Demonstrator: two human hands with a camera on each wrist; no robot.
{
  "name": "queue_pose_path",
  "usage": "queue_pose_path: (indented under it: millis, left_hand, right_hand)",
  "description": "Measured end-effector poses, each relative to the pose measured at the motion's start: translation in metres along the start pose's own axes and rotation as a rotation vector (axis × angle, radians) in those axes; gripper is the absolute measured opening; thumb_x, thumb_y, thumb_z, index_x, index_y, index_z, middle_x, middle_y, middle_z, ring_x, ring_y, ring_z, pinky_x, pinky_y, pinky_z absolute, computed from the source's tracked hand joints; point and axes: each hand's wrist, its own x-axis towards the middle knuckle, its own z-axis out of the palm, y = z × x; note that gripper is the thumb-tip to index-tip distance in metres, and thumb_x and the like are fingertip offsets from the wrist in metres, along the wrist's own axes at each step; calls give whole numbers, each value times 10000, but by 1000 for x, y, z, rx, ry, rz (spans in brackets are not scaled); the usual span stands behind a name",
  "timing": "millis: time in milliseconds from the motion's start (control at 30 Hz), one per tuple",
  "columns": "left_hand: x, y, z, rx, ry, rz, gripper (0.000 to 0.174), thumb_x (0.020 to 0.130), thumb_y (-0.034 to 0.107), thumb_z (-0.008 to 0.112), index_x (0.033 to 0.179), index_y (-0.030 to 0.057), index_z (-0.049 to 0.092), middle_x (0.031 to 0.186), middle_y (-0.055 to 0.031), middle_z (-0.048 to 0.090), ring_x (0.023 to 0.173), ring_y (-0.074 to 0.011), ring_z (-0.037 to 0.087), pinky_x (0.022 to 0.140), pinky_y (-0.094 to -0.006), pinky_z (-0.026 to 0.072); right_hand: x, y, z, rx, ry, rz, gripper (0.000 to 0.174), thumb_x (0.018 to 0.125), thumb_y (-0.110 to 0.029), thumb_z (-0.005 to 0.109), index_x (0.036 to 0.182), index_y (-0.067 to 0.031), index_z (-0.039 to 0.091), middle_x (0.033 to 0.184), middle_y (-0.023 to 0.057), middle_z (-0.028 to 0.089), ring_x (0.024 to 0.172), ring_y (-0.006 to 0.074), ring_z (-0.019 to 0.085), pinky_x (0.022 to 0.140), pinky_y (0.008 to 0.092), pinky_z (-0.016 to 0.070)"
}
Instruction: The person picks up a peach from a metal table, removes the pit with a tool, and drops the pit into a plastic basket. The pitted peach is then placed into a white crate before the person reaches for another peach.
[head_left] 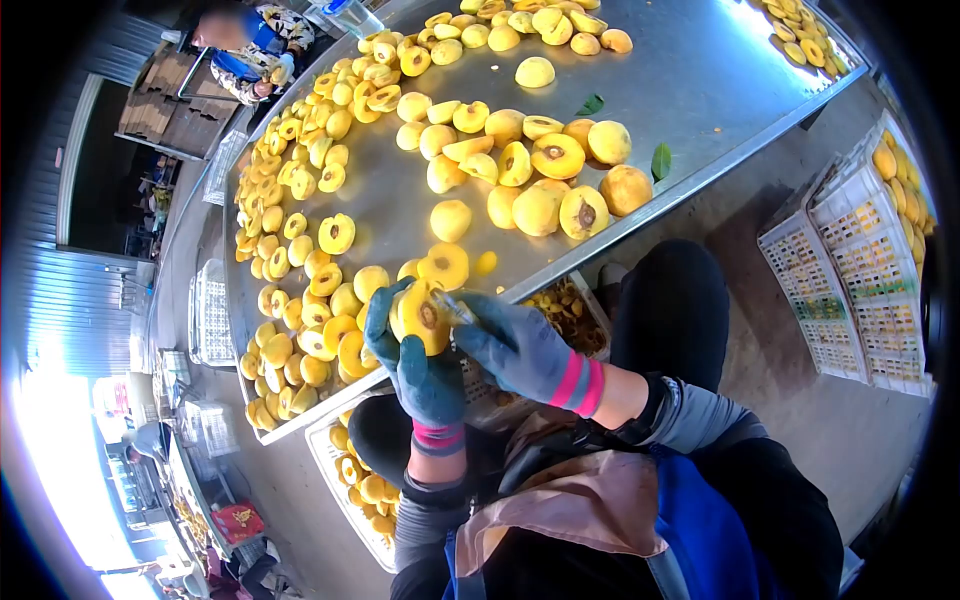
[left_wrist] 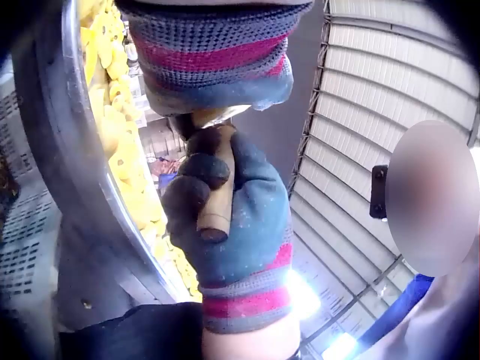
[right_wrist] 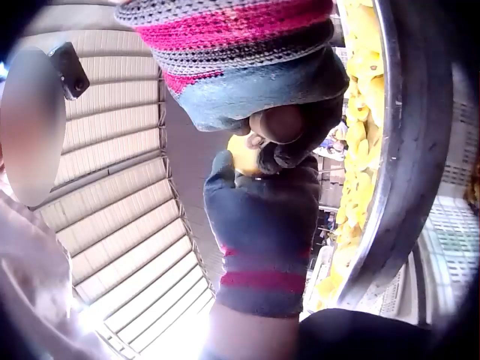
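Observation:
Over the near edge of the metal table, the gloved left hand (head_left: 420, 370) holds a halved yellow fruit (head_left: 420, 316), its brown pit side facing up. Close beside it on the right, the gloved right hand (head_left: 510, 345) grips a tool whose metal end (head_left: 455, 306) meets the fruit. In the left wrist view the right hand (left_wrist: 240, 210) has its fingers curled round a wooden handle (left_wrist: 218, 199). The right wrist view shows the left hand (right_wrist: 262, 217) below, with part of the fruit (right_wrist: 244, 154) between its fingers. The tool's tip is partly hidden.
Many halved and whole yellow fruits (head_left: 450, 220) lie on the metal table (head_left: 560, 100). A crate of fruit (head_left: 340, 480) stands below the near edge, a bin of scraps (head_left: 572, 312) under the table, and stacked white crates (head_left: 850, 260) at right. Another person (head_left: 250, 60) sits at top left.

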Motion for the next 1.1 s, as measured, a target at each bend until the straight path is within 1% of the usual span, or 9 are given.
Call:
queue_pose_path:
  millis: [167,300,400,500,567,600,867,1000,1100]
  left_hand:
    - [0,18,2,305,-124,-79,810,849,172,692,1514,22,255,1418,-142,456,1296,-260,461,1137,-411,324]
    - [4,40,-14,371,-179,-355,744,829,44,722,1457,2,324,1399,-114,470,1218,-197,522,1027,-348,455]
    - [31,43,-42,-258,-418,-791,549,905,310,675,1334,31,476,1255,-128,577,1126,-202,593,923,-366,532]
    - [15,36,-28,-337,36,-854,525,974,458,504,1308,53,496,1184,-150,621,866,-254,672,609,-307,557]
    - [8,19,-40,-356,106,-714,486,981,399,518,1322,54,490,1226,-144,608,1008,-280,652,784,-379,581]
    - [5,15,-38,-257,88,-549,486,981,338,532,1370,55,464,1299,-140,572,1194,-301,558,1034,-461,459]
    - [-3,12,-4,-143,32,-325,510,964,253,586,1385,25,411,1416,-117,457,1283,-263,477,1068,-392,405]
    - [-4,15,-22,1002,-254,66,478,1012,311,488,1387,20,440,1355,-154,519,1266,-271,505,1073,-398,409]
    - [-6,4,-13,-430,166,-300,463,1024,306,428,1392,26,436,1373,-146,514,1276,-284,499,1098,-431,392]
  right_hand:
    - [3,17,-11,86,72,-67,397,904,-202,677,1230,4,587,1092,206,669,954,399,648,816,412,529]
    - [7,5,-22,-391,53,-282,434,849,-180,704,1252,-66,590,1035,164,656,876,360,658,745,429,534]
    - [3,0,-23,-576,-104,-350,460,813,-179,715,1248,-98,589,967,145,635,803,331,650,681,432,525]
    - [-1,-2,-14,-570,-94,-479,463,796,-177,720,1235,-111,590,914,135,626,752,321,640,645,421,517]
    - [-5,-1,-8,-517,-58,-324,441,803,-174,715,1215,-88,583,889,140,647,767,338,652,660,435,522]
    - [-9,8,-5,-495,-1,-315,436,806,-174,714,1211,-80,583,886,143,653,776,343,656,664,439,523]
    - [-11,12,-1,-446,64,-204,419,838,-188,709,1208,-47,572,891,157,663,793,362,662,687,443,529]
    - [-12,13,-2,-503,74,-250,437,833,-181,714,1219,-39,564,882,158,658,780,363,659,682,442,526]
    - [-13,14,2,-462,92,-235,469,817,-175,721,1231,-30,555,905,160,658,797,358,659,683,441,526]
